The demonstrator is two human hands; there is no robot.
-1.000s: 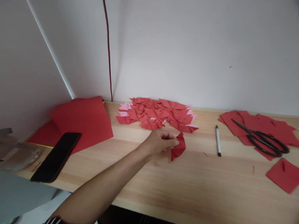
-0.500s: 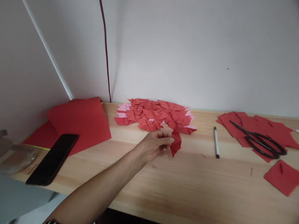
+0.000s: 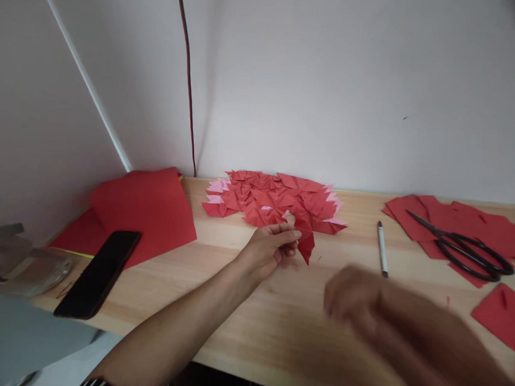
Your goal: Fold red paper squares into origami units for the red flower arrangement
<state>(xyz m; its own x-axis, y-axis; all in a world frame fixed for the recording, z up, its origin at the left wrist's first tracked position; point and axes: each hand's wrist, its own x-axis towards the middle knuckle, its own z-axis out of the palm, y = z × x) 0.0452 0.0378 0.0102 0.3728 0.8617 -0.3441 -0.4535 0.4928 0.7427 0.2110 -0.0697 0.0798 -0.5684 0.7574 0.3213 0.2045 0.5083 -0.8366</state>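
My left hand (image 3: 276,244) pinches a folded red paper piece (image 3: 306,246) between thumb and fingers, raised over the wooden table. Just behind it lies a spread of folded red and pink paper pieces (image 3: 265,202), overlapping in rows near the wall. My right hand (image 3: 355,296) is over the table to the right of the left hand, smeared by motion, so its fingers cannot be made out. A white pen with dark ends (image 3: 383,249) lies just beyond the right hand.
Black-handled scissors (image 3: 466,245) rest on flat red paper pieces (image 3: 497,228) at the right, with a red square (image 3: 504,315) nearer me. At the left, a black phone (image 3: 100,274) partly covers large red sheets (image 3: 148,210), beside a clear plastic container (image 3: 33,270). A dark cable (image 3: 188,74) hangs along the wall.
My right hand has come into view from the right. The folded red paper piece in my left hand has turned slightly. The view has shifted a little to the left.
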